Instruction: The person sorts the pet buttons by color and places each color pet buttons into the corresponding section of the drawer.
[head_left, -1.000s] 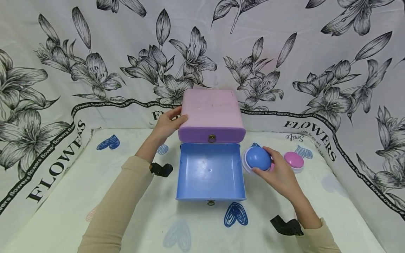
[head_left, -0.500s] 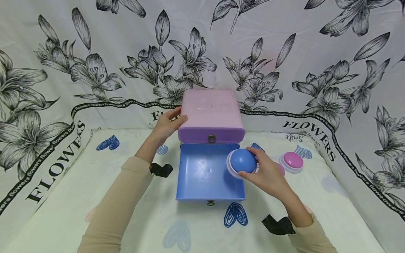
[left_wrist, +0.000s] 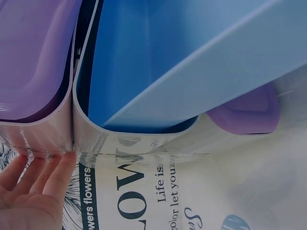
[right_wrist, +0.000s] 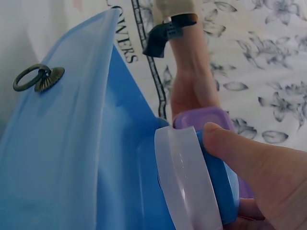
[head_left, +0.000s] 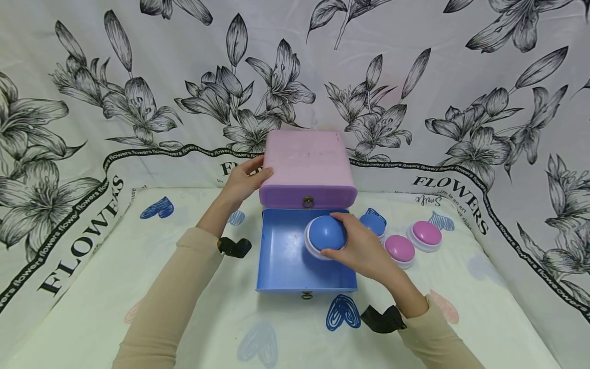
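My right hand grips a round button with a blue dome and white base between thumb and fingers. It is held over the pulled-out blue drawer; the right wrist view shows its white base facing the drawer's inside. Behind stands a pink drawer cabinet with a purple upper drawer front. My left hand rests against the cabinet's left side. In the left wrist view its extended fingers touch the pink wall beside the top drawer.
To the right of the drawer lie another blue button and two pink buttons on the heart-print cloth. A floral curtain hangs behind. The blue drawer front carries a metal ring pull.
My right hand has carried the blue button leftward from beside the drawer to over its inside, uncovering the other blue button and a pink one. My left hand stays at the cabinet.
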Action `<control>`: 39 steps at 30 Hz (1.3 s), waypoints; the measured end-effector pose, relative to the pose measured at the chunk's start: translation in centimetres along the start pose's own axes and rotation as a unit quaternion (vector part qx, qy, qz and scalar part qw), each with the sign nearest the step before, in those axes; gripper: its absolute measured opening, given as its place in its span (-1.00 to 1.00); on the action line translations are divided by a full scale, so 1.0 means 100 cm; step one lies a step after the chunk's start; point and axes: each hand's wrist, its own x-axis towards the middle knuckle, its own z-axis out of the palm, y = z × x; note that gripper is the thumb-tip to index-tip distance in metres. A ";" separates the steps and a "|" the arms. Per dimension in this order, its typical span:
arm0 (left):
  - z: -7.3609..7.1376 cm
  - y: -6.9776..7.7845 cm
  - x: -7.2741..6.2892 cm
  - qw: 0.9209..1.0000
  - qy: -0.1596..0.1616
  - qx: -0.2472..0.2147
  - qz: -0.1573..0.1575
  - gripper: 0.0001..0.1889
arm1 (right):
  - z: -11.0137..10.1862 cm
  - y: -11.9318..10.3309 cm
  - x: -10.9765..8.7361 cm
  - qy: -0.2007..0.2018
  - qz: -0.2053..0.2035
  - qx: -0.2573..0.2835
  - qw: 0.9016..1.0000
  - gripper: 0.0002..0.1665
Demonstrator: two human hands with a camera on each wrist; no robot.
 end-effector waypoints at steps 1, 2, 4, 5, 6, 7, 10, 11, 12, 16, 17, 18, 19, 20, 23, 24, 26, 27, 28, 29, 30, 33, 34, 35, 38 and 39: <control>0.000 0.000 0.000 1.000 -0.001 -0.002 0.002 -0.31 | 0.002 -0.001 0.002 -0.003 -0.003 -0.002 1.000 -0.02; 0.000 0.000 0.000 1.000 -0.003 -0.005 0.003 -0.31 | 0.005 -0.003 0.004 -0.005 -0.007 -0.004 1.000 -0.03; 0.000 0.000 0.000 1.000 -0.005 -0.010 0.003 -0.32 | 0.010 -0.006 0.007 -0.010 -0.014 -0.006 1.000 -0.02; 0.000 0.001 0.000 1.000 -0.006 -0.012 0.002 -0.32 | 0.012 -0.007 0.008 -0.012 -0.019 -0.009 1.000 -0.02; 0.000 0.002 -0.001 1.000 -0.008 -0.014 0.000 -0.32 | 0.014 -0.009 0.009 -0.013 -0.024 -0.011 1.000 -0.02; 0.000 0.005 -0.002 1.000 -0.008 -0.016 -0.003 -0.33 | 0.017 -0.010 0.010 -0.015 -0.030 -0.012 0.999 -0.02; 0.001 0.013 -0.009 1.000 -0.010 -0.018 -0.009 -0.34 | 0.023 -0.014 0.014 -0.023 -0.039 -0.012 0.999 -0.02; 0.001 0.016 -0.011 1.000 -0.011 -0.016 -0.010 -0.34 | 0.024 -0.015 0.015 -0.026 -0.042 -0.013 0.999 -0.02; 0.001 0.019 -0.013 1.000 -0.012 -0.015 -0.011 -0.34 | 0.026 -0.016 0.016 -0.028 -0.044 -0.011 0.999 -0.03; 0.002 0.023 -0.016 1.000 -0.013 -0.006 -0.010 -0.33 | 0.034 -0.018 0.020 -0.039 -0.049 -0.012 0.998 -0.03; 0.002 0.023 -0.015 1.000 -0.014 -0.006 -0.009 -0.33 | 0.035 -0.018 0.021 -0.043 -0.050 -0.011 0.998 -0.03; 0.002 0.022 -0.015 1.000 -0.014 -0.005 -0.008 -0.33 | 0.037 -0.018 0.022 -0.046 -0.052 -0.011 0.998 -0.04; 0.002 0.020 -0.014 1.000 -0.013 -0.005 -0.007 -0.33 | 0.039 -0.019 0.023 -0.048 -0.054 -0.014 0.997 -0.04; 0.001 0.018 -0.012 1.000 -0.012 -0.006 -0.006 -0.33 | 0.041 -0.019 0.023 -0.050 -0.056 -0.018 0.997 -0.04; 0.001 0.009 -0.006 1.000 -0.009 -0.005 -0.001 -0.32 | 0.045 -0.021 0.026 -0.059 -0.060 -0.030 0.996 -0.04; 0.000 0.006 -0.004 1.000 -0.008 -0.004 0.001 -0.32 | 0.047 -0.021 0.027 -0.063 -0.060 -0.035 0.996 -0.04; 0.000 0.002 -0.001 1.000 -0.006 -0.001 0.004 -0.31 | 0.049 -0.023 0.028 -0.072 -0.059 -0.037 0.995 -0.04; 0.000 0.000 0.000 1.000 -0.005 0.001 0.005 -0.30 | 0.050 -0.025 0.029 -0.077 -0.059 -0.035 0.995 -0.04; 0.000 -0.001 0.000 1.000 -0.005 0.002 0.007 -0.29 | 0.051 -0.026 0.030 -0.082 -0.059 -0.032 0.994 -0.04; 0.000 -0.001 0.000 1.000 -0.004 0.003 0.007 -0.29 | 0.052 -0.027 0.031 -0.086 -0.059 -0.032 0.994 -0.04; 0.000 -0.001 0.000 1.000 -0.005 0.004 0.008 -0.28 | 0.053 -0.028 0.032 -0.089 -0.059 -0.031 0.994 -0.04; 0.000 0.000 -0.001 1.000 -0.004 0.002 0.008 -0.28 | 0.055 -0.030 0.035 -0.095 -0.058 -0.036 0.993 -0.03; 0.000 0.000 -0.001 1.000 -0.005 0.001 0.008 -0.29 | 0.056 -0.031 0.037 -0.096 -0.059 -0.038 0.993 -0.03; 0.000 0.000 -0.001 1.000 -0.005 0.001 0.007 -0.29 | 0.058 -0.031 0.037 -0.097 -0.058 -0.040 0.993 -0.03; 0.000 0.004 -0.004 1.000 -0.006 0.001 0.002 -0.30 | 0.061 -0.031 0.040 -0.100 -0.053 -0.040 0.993 -0.03; 0.000 0.004 -0.004 1.000 -0.005 0.001 0.002 -0.30 | 0.061 -0.031 0.040 -0.102 -0.051 -0.039 0.993 -0.04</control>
